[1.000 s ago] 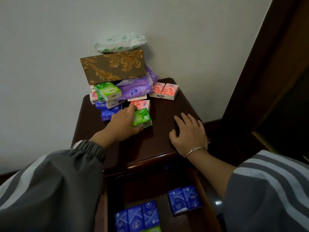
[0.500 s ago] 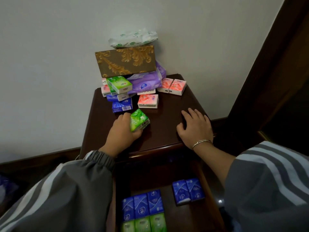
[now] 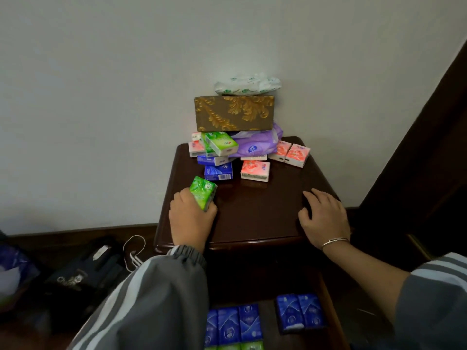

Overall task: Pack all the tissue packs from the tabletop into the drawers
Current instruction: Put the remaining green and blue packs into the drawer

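Left hand (image 3: 192, 218): grips the green pack (image 3: 203, 196), tilted on end above the tabletop (image 3: 265, 210).
Right hand (image 3: 324, 218): flat, fingers spread.
Drawer (image 3: 331, 322): open below, toward the person; probably next.

Probably a bedroom: wooden nightstand (image 3: 255, 218).

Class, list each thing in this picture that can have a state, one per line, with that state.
Left hand: gripping the green pack.
Green pack: held, tilted.
Right hand: open, flat on the tabletop.
Drawer: open, partly filled with blue packs.
Gold tissue box: stacked on the purple soft pack.
Purple soft pack: squashed under that box.
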The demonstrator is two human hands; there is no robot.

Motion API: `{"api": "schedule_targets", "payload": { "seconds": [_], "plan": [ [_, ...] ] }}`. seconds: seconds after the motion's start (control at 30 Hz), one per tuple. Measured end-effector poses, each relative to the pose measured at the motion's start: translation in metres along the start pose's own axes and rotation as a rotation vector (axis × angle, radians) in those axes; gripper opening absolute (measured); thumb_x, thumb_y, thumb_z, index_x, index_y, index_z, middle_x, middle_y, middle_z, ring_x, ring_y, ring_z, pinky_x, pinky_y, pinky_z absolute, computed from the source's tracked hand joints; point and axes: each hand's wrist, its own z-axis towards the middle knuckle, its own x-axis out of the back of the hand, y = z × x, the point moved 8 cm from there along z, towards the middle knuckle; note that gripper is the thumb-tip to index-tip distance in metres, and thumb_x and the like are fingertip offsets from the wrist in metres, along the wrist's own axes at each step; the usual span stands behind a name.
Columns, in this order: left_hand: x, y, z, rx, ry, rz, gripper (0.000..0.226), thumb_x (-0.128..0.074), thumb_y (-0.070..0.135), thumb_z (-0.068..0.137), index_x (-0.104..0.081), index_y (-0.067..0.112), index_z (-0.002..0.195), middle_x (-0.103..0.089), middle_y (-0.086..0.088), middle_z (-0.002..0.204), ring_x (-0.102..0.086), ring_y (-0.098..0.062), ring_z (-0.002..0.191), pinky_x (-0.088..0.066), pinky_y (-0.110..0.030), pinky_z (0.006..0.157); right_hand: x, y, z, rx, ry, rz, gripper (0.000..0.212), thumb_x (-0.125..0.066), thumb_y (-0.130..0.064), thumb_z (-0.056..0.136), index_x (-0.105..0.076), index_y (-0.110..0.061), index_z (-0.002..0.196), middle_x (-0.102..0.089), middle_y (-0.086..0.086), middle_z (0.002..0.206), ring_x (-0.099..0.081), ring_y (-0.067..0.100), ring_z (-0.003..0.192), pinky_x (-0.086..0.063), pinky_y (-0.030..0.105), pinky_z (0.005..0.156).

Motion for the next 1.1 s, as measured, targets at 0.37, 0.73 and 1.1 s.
{"api": "schedule_targets", "payload": {
  "seconds": [0.37,0.73,1.1],
  "plan": [
    [-0.006,-0.008,-0.001,0.072,0.013,0.095,0.057,-0.066,0.044,0.069,-0.053,0.005,0.108,-0.056,-0.011,0.092,-0.057,-0.033,0.085,-0.043,-0.041,0.066,0.066,-0.129,0.017,0.393,0.321,0.256,0.038,-0.058,-0.032,0.079,-0.065,-0.012,0.11,-0.063,0.008,0.112,-0.06,0.03,0.103,-0.046,0.04,0.084],
    [-0.01,-0.015,-0.001,0.106,0.017,0.095,0.067,-0.065,0.048,0.071,-0.049,0.007,0.122,-0.056,-0.008,0.1,-0.055,-0.028,0.093,-0.043,-0.039,0.072,0.022,-0.249,0.106,0.206,0.144,0.022,0.082,-0.07,-0.064,0.064,-0.042,-0.014,0.124,-0.047,0.008,0.123,-0.047,0.029,0.111,-0.042,0.042,0.085],
    [-0.009,-0.012,-0.002,0.102,0.011,0.088,0.066,-0.064,0.05,0.072,-0.049,0.009,0.122,-0.057,-0.007,0.101,-0.056,-0.026,0.092,-0.043,-0.038,0.071,0.014,-0.24,0.117,0.19,0.181,-0.044,0.065,-0.073,-0.035,0.07,-0.042,-0.013,0.123,-0.051,0.012,0.116,-0.054,0.033,0.101,-0.046,0.04,0.078]
  ]
}}
